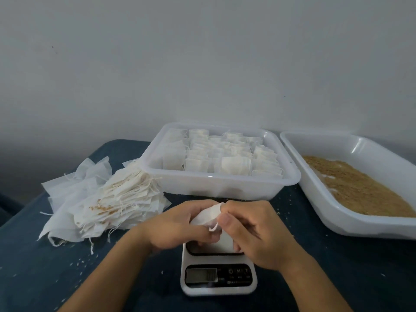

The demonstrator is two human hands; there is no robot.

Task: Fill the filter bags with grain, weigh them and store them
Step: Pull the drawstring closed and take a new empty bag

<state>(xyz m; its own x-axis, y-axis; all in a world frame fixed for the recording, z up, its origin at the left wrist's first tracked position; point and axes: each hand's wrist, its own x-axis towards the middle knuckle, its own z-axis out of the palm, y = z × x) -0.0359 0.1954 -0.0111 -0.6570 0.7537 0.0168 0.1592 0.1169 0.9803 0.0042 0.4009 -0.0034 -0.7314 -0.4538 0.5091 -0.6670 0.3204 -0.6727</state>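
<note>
A filter bag (208, 218) is held just above the scale (218, 276), its gathered mouth pinched by the fingers of the left hand (177, 226) and right hand (252, 233). The drawstring should probably be drawn tight and even, so that no grain is spilled onto the bench (67, 278).

Scale (218, 279) nearest, bag tray (219, 188) behind it, empty bags (108, 199) left (heaped), grain tray (360, 221) right

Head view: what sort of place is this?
Probably a small home or workshop packing table: a kitchen scale, a tray of loose grain, a tub of filled bags and a pile of empty filter bags.
</note>
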